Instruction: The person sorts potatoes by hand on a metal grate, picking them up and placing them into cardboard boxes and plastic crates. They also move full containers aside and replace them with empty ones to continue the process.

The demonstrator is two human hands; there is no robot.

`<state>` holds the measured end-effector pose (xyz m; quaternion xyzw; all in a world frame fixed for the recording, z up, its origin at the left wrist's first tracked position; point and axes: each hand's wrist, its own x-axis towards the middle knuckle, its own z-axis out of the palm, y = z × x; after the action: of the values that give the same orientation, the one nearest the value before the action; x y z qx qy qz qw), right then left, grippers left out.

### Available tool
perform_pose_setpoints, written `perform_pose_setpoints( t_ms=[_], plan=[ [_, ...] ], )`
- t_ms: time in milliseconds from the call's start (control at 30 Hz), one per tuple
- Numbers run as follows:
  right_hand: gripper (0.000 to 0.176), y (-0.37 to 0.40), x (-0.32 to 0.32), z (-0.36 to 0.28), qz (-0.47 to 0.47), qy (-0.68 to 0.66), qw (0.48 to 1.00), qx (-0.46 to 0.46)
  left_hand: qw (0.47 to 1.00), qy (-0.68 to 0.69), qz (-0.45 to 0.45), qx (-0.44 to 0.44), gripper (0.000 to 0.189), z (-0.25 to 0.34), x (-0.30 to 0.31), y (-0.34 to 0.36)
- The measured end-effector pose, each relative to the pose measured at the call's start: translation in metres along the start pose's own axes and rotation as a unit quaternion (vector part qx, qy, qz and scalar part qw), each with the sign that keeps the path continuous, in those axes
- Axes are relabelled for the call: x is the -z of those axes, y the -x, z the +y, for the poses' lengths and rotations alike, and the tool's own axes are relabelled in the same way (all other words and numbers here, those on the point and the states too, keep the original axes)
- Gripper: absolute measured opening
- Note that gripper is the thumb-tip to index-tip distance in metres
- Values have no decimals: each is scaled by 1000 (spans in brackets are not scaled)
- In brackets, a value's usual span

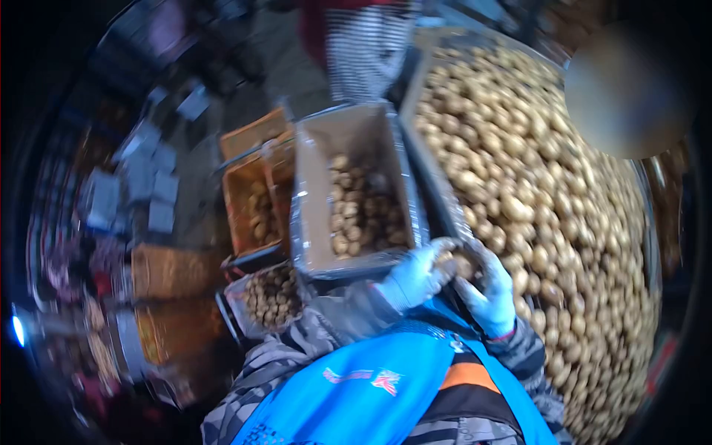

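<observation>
In white gloves with dirt-darkened fingers, my left hand [417, 276] and my right hand [486, 291] meet at the near edge of a big bin. Between them are a few potatoes [461, 264], held by the closed fingers of both hands. The blurred fingers partly hide how many there are. To the right the bin is heaped with tan potatoes [538, 193]. Left of the hands stands a plastic-lined box [315, 178], with potatoes [348, 215] piled over part of its bottom.
Left of the lined box, an orange crate [239, 215] holds some potatoes. A smaller container of small potatoes [273, 297] sits by my left sleeve. A person in a checked garment [371, 52] stands beyond the box. White boxes [148, 174] are stacked farther left.
</observation>
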<state>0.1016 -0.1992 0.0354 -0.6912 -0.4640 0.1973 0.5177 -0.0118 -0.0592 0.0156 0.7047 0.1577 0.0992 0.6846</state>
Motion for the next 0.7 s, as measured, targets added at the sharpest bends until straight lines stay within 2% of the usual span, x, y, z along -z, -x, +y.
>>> perform_pose_setpoints(
  t_ms=[67, 100, 167, 200, 267, 300, 333, 367, 400, 467, 567, 600, 667, 700],
  plan=[
    [45, -13, -9, -9, -61, -161, 984, -45, 977, 195, 4, 84, 29, 10, 15, 12],
    [41, -15, -16, -11, -85, -236, 963, -100, 952, 293, 43, 78, 26, -2, 18, 19],
    [34, -21, -28, -8, -119, -320, 918, -203, 959, 261, 98, 44, 25, -21, 35, 36],
    [36, -30, -29, -14, -163, -262, 918, -250, 967, 219, 127, 13, 23, -28, 42, 46],
    [38, -41, -49, -19, -182, -349, 890, -230, 964, 163, 211, -11, 18, -40, 56, 68],
    [39, -44, -50, -15, -201, -294, 901, -246, 960, 158, 229, 17, 17, -49, 65, 82],
    [39, -50, -59, -13, -210, -285, 909, -219, 957, 152, 244, 44, 17, -56, 75, 93],
    [40, -56, -66, -14, -223, -294, 900, -230, 941, 168, 283, 75, 16, -50, 83, 102],
    [40, -62, -71, -15, -234, -302, 892, -242, 938, 145, 311, 46, 15, -61, 91, 110],
    [42, -70, -84, -18, -243, -279, 898, -239, 893, 223, 341, 190, 15, -52, 110, 130],
    [44, -78, -95, -21, -256, -264, 899, -237, 847, 256, 424, 194, 16, -76, 141, 156],
    [44, -80, -97, -22, -267, -269, 892, -246, 835, 202, 488, 157, 22, -100, 146, 162],
    [45, -83, -92, -22, -282, -257, 885, -268, 778, 225, 585, 46, 23, -117, 155, 168],
    [45, -84, -91, -19, -280, -255, 888, -260, 736, 259, 620, 78, 25, -126, 162, 171]
  ],
)
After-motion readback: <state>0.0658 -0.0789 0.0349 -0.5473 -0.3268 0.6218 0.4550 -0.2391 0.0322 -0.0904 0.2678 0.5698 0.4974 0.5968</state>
